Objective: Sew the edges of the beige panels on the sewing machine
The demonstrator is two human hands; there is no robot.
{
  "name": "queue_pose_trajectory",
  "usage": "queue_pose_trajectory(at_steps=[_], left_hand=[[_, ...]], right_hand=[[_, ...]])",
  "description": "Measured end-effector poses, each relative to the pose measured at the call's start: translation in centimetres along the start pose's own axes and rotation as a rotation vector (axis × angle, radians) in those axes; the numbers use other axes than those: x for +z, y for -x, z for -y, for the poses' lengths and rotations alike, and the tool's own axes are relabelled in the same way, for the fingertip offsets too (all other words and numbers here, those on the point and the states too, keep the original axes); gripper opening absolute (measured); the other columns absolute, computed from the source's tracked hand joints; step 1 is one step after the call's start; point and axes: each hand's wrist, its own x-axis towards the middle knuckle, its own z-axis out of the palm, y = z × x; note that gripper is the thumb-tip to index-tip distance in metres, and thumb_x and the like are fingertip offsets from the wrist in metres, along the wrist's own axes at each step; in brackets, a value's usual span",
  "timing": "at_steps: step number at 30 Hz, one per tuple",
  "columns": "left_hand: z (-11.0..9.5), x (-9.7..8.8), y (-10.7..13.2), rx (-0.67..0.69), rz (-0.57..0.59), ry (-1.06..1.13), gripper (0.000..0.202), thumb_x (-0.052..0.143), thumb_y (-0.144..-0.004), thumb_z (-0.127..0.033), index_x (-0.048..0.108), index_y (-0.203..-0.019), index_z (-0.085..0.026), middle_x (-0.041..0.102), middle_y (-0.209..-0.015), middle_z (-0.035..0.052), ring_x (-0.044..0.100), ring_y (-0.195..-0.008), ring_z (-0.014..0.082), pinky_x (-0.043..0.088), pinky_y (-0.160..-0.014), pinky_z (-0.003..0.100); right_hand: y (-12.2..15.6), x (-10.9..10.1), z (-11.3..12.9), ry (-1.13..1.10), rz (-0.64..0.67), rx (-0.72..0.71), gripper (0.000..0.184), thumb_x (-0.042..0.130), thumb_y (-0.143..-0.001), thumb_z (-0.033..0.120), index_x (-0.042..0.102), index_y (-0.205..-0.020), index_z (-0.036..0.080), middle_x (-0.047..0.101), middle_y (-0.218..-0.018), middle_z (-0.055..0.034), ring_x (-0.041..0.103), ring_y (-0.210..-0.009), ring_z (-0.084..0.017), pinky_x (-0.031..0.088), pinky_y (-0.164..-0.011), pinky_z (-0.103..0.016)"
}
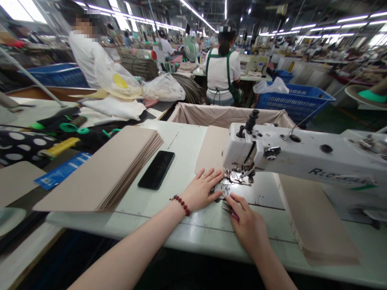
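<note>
My left hand (201, 189) lies flat with its fingers apart beside the presser foot (238, 177) of a white sewing machine (302, 155). A red bead bracelet (181, 204) circles that wrist. My right hand (246, 225) pinches small metal snips (226, 207) just in front of the needle area. A beige panel (211, 147) runs behind the foot, and its front part is hidden under the machine head and my hands. Left of my hands, a black phone (156, 170) lies beside a stack of beige panels (102, 169).
Another beige stack (317, 217) lies right of the machine on the white table (181, 139). A fabric-lined bin (226, 114) stands behind it. Dark cloth and green-handled tools (69, 129) lie left. Co-workers (222, 68) sit beyond, near blue crates (294, 100).
</note>
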Motion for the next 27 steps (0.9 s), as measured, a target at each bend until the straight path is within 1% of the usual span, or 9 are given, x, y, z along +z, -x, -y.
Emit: queue_pose_trajectory(at_steps=[7, 11, 16, 19, 21, 22, 24, 26, 27], left_hand=[[0.0, 0.3, 0.0, 0.004, -0.007, -0.025, 0.061, 0.038, -0.097, -0.051, 0.022, -0.151, -0.029, 0.025, -0.156, -0.0010, 0.021, -0.143, 0.0241, 0.013, -0.117, 0.044], [0.0, 0.5, 0.1, 0.013, -0.022, -0.050, 0.060, 0.037, -0.097, -0.051, 0.023, -0.151, -0.029, 0.025, -0.156, -0.0005, 0.021, -0.144, 0.0233, 0.012, -0.117, 0.043], [0.2, 1.0, 0.2, 0.021, -0.044, -0.083, 0.061, 0.036, -0.097, -0.050, 0.020, -0.152, -0.029, 0.024, -0.156, 0.0001, 0.019, -0.144, 0.0223, 0.012, -0.117, 0.042], [0.3, 1.4, 0.1, -0.004, -0.064, -0.101, 0.065, 0.039, -0.096, -0.052, 0.022, -0.152, -0.024, 0.021, -0.157, 0.0042, 0.018, -0.144, 0.0235, 0.014, -0.117, 0.041], [0.2, 1.5, 0.1, -0.022, -0.079, -0.108, 0.068, 0.043, -0.094, -0.053, 0.025, -0.151, -0.019, 0.023, -0.156, 0.0080, 0.020, -0.144, 0.0250, 0.017, -0.116, 0.040], [0.1, 1.3, 0.0, -0.031, -0.087, -0.111, 0.069, 0.045, -0.093, -0.053, 0.028, -0.150, -0.018, 0.026, -0.155, 0.0093, 0.023, -0.143, 0.0256, 0.018, -0.116, 0.040], [-0.2, 0.7, 0.0, -0.064, -0.115, -0.118, 0.066, 0.046, -0.093, -0.053, 0.033, -0.147, -0.018, 0.041, -0.147, 0.0101, 0.036, -0.136, 0.0258, 0.022, -0.114, 0.041], [-0.8, -0.1, 0.2, -0.130, -0.160, -0.128, 0.054, 0.040, -0.097, -0.047, 0.040, -0.142, -0.018, 0.058, -0.131, 0.0104, 0.052, -0.122, 0.0246, 0.028, -0.110, 0.043], [-1.1, -0.4, 0.5, -0.171, -0.185, -0.135, 0.048, 0.035, -0.099, -0.043, 0.043, -0.139, -0.017, 0.063, -0.123, 0.0106, 0.057, -0.114, 0.0242, 0.032, -0.107, 0.043]], right_hand=[[0.0, 0.1, -0.1, 0.007, -0.003, 0.009, 0.047, 0.049, -0.088, 0.016, 0.051, -0.133, 0.030, 0.053, -0.136, -0.0029, 0.066, -0.088, -0.017, 0.054, -0.072, -0.029], [0.0, 0.3, -0.1, 0.006, -0.001, 0.012, 0.045, 0.049, -0.089, 0.020, 0.050, -0.133, 0.030, 0.052, -0.136, -0.0029, 0.066, -0.090, -0.018, 0.054, -0.072, -0.030], [0.0, -0.1, 0.3, 0.005, 0.008, 0.025, 0.042, 0.048, -0.091, 0.022, 0.051, -0.131, 0.031, 0.053, -0.136, -0.0021, 0.066, -0.089, -0.018, 0.053, -0.071, -0.029], [0.0, -0.5, 0.5, -0.028, 0.011, 0.031, 0.041, 0.049, -0.091, 0.023, 0.051, -0.131, 0.030, 0.054, -0.134, -0.0033, 0.065, -0.091, -0.018, 0.051, -0.072, -0.029], [0.0, -0.7, 0.5, -0.062, 0.004, 0.033, 0.040, 0.049, -0.091, 0.023, 0.052, -0.130, 0.029, 0.054, -0.133, -0.0036, 0.065, -0.093, -0.019, 0.051, -0.073, -0.029], [0.0, -0.8, 0.6, -0.076, 0.000, 0.035, 0.039, 0.049, -0.091, 0.023, 0.053, -0.129, 0.029, 0.054, -0.132, -0.0037, 0.065, -0.093, -0.019, 0.051, -0.073, -0.029], [-0.1, -0.9, 0.5, -0.094, -0.011, 0.038, 0.038, 0.049, -0.090, 0.023, 0.054, -0.128, 0.029, 0.055, -0.131, -0.0037, 0.065, -0.094, -0.019, 0.050, -0.073, -0.029], [0.0, -1.2, 0.5, -0.116, -0.018, 0.033, 0.037, 0.050, -0.090, 0.022, 0.056, -0.126, 0.029, 0.056, -0.129, -0.0031, 0.065, -0.094, -0.018, 0.050, -0.076, -0.028], [0.2, -1.4, 0.5, -0.132, -0.021, 0.028, 0.037, 0.050, -0.089, 0.021, 0.056, -0.125, 0.029, 0.057, -0.128, -0.0027, 0.065, -0.094, -0.017, 0.049, -0.076, -0.027]])
